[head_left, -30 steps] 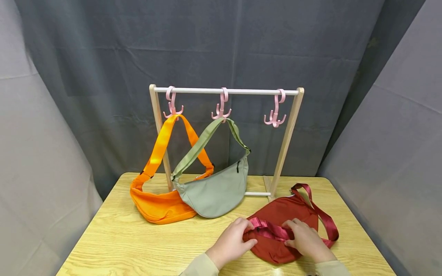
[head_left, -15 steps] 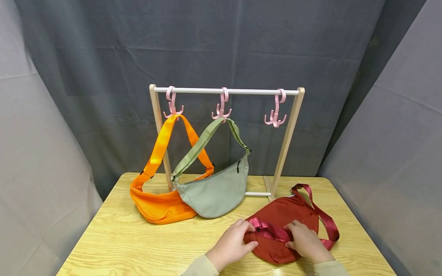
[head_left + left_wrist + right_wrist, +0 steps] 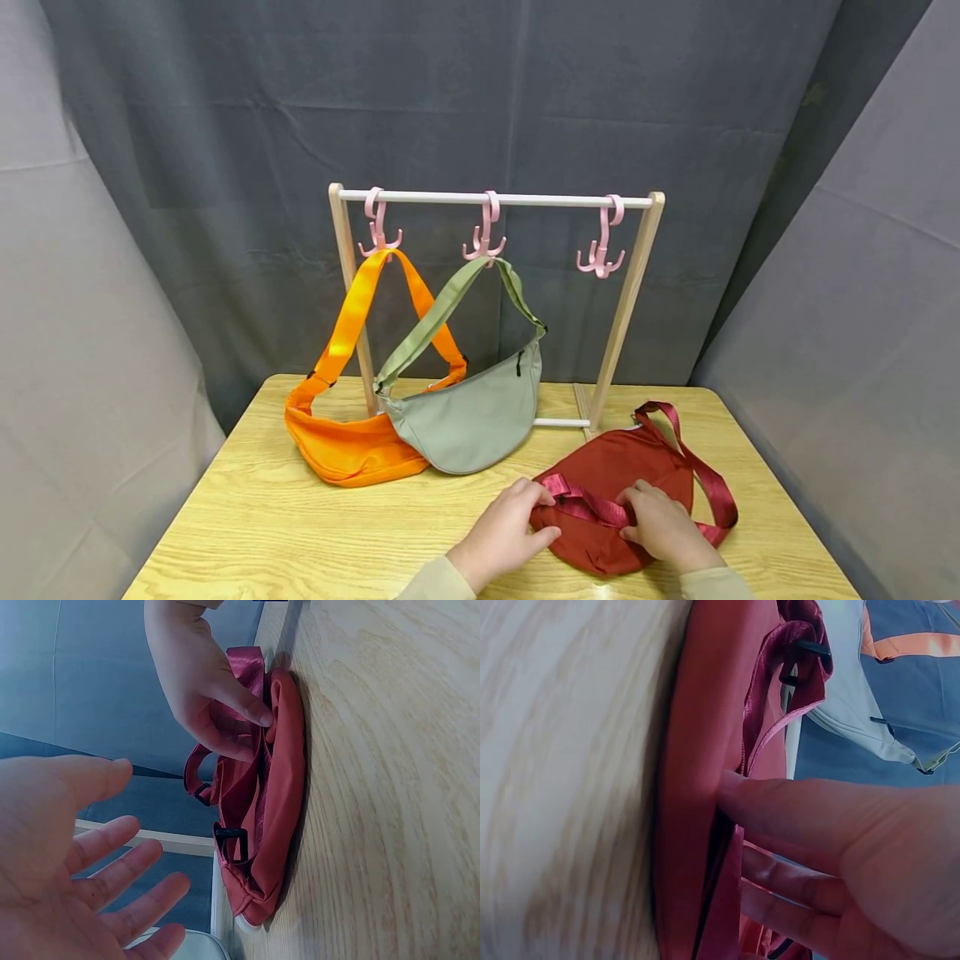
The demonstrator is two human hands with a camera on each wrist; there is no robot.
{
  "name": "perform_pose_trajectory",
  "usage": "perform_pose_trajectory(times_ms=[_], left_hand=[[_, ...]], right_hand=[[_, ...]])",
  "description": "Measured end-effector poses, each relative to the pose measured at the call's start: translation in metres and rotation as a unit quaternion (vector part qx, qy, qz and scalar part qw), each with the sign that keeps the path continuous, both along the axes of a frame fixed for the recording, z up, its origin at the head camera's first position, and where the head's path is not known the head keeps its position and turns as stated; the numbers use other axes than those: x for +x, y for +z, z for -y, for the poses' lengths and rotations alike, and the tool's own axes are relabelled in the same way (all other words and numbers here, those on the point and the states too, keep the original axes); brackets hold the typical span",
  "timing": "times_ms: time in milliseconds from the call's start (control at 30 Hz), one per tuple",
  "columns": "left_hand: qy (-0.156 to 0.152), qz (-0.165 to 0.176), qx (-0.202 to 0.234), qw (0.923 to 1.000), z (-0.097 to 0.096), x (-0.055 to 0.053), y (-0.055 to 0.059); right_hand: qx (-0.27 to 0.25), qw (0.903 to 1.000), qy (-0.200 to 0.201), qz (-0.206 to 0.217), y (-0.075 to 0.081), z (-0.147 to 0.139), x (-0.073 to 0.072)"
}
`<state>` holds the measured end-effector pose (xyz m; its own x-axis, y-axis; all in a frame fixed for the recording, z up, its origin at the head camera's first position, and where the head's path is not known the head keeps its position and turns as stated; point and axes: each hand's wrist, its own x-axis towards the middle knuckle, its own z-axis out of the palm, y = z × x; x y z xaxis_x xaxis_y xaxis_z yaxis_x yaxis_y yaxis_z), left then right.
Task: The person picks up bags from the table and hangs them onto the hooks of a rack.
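A dark red sling bag (image 3: pixel 600 458) lies flat on the table's right side, its crimson strap (image 3: pixel 603 510) partly folded across it and partly looped out to the right. My right hand (image 3: pixel 663 527) pinches the strap at the bag's near part; in the right wrist view its thumb (image 3: pixel 750 802) presses by the zip line, with the fingers behind the strap. At the bag's left end is my left hand (image 3: pixel 506 533). The left wrist view shows that hand's fingers (image 3: pixel 139 870) spread and loose, apart from the bag (image 3: pixel 289 765).
Behind stands a wooden rack with a white rail (image 3: pixel 555 200) and three pink hooks. An orange bag (image 3: pixel 352 450) hangs from the left hook, a sage green bag (image 3: pixel 472 417) from the middle one. The right hook (image 3: pixel 600 250) bears nothing. Grey curtains surround the table (image 3: pixel 315 533).
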<state>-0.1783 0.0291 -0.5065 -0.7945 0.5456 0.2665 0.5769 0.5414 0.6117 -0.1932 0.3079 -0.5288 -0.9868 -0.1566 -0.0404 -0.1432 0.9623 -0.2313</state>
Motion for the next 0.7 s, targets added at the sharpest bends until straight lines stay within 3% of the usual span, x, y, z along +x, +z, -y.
perform_pose_trajectory(times_ms=[433,700], left_hand=[[0.002,0.0,-0.001,1.0,0.0,0.0,-0.001],[0.01,-0.004,0.017,0.9998,0.001,-0.002,-0.001]], right_hand=[[-0.041,0.9991,0.0,-0.01,0.002,-0.005,-0.003],[-0.103,0.9938,0.024,-0.034,0.025,-0.006,0.001]])
